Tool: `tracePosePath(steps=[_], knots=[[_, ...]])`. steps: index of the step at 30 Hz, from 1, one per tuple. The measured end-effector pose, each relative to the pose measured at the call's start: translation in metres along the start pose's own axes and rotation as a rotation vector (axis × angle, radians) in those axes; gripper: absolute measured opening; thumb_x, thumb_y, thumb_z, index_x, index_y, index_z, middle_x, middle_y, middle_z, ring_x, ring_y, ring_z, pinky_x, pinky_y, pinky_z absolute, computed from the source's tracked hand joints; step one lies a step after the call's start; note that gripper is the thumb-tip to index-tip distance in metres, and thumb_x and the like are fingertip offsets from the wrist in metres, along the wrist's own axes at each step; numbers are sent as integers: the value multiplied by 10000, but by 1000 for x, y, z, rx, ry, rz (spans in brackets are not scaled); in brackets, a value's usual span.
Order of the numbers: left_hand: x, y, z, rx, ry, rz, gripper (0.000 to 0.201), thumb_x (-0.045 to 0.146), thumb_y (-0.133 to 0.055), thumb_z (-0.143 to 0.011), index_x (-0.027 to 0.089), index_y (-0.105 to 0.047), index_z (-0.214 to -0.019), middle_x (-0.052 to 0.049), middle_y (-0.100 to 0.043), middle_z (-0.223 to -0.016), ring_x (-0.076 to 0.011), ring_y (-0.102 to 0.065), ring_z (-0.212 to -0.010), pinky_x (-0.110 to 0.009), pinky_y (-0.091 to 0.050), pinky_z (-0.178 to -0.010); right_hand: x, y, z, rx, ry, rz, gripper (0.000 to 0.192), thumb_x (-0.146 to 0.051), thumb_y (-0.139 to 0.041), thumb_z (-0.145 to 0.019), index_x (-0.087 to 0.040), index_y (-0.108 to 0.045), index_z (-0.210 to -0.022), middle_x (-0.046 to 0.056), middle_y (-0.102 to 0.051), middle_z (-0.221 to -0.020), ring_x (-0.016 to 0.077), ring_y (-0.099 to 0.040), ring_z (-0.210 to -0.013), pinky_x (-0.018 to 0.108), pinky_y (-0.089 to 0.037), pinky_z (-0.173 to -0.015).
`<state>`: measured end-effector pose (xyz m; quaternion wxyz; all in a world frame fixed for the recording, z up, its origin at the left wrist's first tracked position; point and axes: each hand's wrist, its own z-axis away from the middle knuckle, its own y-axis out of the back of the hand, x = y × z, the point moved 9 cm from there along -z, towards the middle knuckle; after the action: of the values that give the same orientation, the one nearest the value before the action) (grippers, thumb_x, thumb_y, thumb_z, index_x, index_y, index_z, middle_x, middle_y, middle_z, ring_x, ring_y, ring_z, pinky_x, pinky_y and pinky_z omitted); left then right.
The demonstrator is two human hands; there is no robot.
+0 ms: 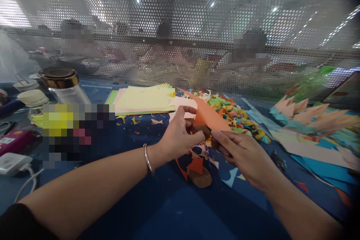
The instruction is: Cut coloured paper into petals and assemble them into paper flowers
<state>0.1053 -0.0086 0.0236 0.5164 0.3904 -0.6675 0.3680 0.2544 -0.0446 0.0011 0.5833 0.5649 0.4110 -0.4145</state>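
A sheet of orange paper [209, 110] stands tilted above the table between my two hands. My left hand [180, 133], with a silver bangle at the wrist, curls its fingers and thumb at the sheet's left edge. My right hand [239, 150] pinches near the sheet's lower corner, thumb on top; its fingertips are partly hidden. A small brown piece [203, 131] shows between the hands, its shape partly covered. Below them, a flat brown oval piece [200, 177] lies on the blue table [157, 210] beside orange paper scraps [195, 165].
Behind the hands are a stack of coloured paper [143, 99] and a heap of cut scraps [236, 114]. Folded pointed paper pieces [315, 112] and blue sheets [323, 168] lie right. A lidded clear jar [67, 90] and white charger [14, 163] stand left. A perforated screen [180, 56] closes the back.
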Motion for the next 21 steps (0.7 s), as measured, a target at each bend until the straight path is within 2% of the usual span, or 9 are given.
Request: tracePosePath(steps=[8, 13, 16, 21], knots=[[3, 2, -2, 7, -47, -73, 541, 213, -702, -682, 222, -415, -1141, 70, -587, -681, -102, -505, -562, -270, -369, -568, -7, 4, -2, -21, 103, 131, 687, -853, -596, -841, -214, -524, -601, -51, -312, -540, 87, -232, -469, 265, -174, -405], [0, 10, -4, 56, -67, -67, 521, 239, -708, -711, 220, -411, -1139, 81, -575, -674, -99, -501, -556, -270, -367, -579, -5, 6, -1, -28, 70, 103, 670, -847, -645, -810, -198, -604, -648, -60, -312, -542, 80, -234, -468, 255, -159, -417], [-3, 11, -5, 62, -54, -69, 507, 227, -700, -710, 221, -407, -1123, 88, -570, -663, -100, -510, -561, -267, -379, -590, -7, 9, 1, 15, 59, 68, 647, -829, -668, -805, -193, -646, -685, -61, -326, -555, 81, -254, -474, 250, -193, -432], [-5, -3, -2, -53, -21, -17, 532, 146, -672, -677, 232, -402, -1126, 59, -644, -741, -103, -560, -599, -257, -418, -593, -15, 4, -1, 34, 136, 145, 603, -790, -753, -745, -202, -648, -668, -19, -465, -593, 117, -377, -523, 265, -307, -459]])
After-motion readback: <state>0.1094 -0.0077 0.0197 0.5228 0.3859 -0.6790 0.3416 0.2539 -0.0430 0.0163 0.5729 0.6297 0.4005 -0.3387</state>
